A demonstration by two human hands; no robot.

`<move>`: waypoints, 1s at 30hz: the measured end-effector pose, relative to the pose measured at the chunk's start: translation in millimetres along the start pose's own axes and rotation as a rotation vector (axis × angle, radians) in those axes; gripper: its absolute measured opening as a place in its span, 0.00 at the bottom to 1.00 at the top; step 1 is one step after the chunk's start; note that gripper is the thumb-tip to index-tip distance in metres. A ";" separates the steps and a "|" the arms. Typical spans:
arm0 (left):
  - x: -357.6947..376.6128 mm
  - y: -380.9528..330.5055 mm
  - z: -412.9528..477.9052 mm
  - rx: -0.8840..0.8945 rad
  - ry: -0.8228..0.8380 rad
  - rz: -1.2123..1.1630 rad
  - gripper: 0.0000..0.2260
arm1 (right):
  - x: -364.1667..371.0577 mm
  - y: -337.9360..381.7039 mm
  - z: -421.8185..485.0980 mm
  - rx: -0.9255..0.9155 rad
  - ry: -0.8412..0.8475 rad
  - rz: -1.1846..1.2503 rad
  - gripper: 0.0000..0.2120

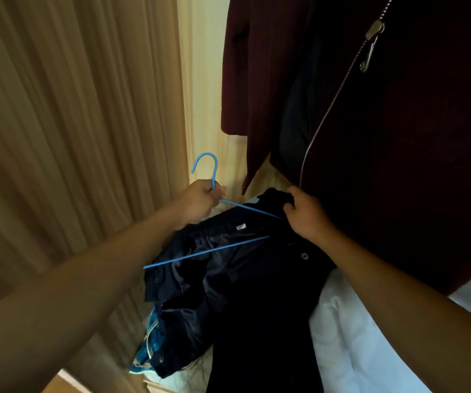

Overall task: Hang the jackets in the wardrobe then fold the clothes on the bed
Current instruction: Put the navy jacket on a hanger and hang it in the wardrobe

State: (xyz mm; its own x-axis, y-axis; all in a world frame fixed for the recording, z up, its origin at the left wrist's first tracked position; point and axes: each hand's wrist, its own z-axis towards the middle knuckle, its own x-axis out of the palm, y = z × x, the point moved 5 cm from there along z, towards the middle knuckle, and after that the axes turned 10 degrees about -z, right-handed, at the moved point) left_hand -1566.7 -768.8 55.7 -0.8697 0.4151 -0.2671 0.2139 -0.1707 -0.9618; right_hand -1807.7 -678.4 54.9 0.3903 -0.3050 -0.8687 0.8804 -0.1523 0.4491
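Left hand [200, 201] grips the blue hanger [208, 252] at its neck, 11 o'clock of centre; right hand [303, 214] pinches the collar of the dark jacket [228, 279], which lies on the bed [350, 336] at 6 o'clock. Jacket looks soft, floppy and slick-lined, likely to slide off thin stiff wire. Hold at collar and shoulder seam, feed each hanger end into a shoulder.

Tan pleated curtain [72, 123], dim rm

No legible text, brand or number found. A small white label [240, 226] at the collar of the dark jacket [257, 279] is too blurred to read.
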 end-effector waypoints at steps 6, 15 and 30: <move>32.6 20.1 7.3 -0.031 0.113 -0.136 0.15 | -9.5 15.6 4.0 -0.007 -0.051 0.116 0.11; 12.9 11.5 11.4 -0.008 0.105 -0.256 0.15 | -41.1 8.7 17.5 -0.040 -0.179 -0.210 0.10; 53.8 35.9 3.2 0.174 -0.037 -0.323 0.11 | 12.0 13.7 -16.6 -0.335 0.225 -0.685 0.28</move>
State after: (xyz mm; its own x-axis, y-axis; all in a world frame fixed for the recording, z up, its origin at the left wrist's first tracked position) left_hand -1607.2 -755.5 7.0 -0.8962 0.4403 0.0540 -0.1505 -0.1874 -0.9707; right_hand -1786.5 -668.6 47.2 -0.2540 -0.0429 -0.9663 0.9644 0.0649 -0.2564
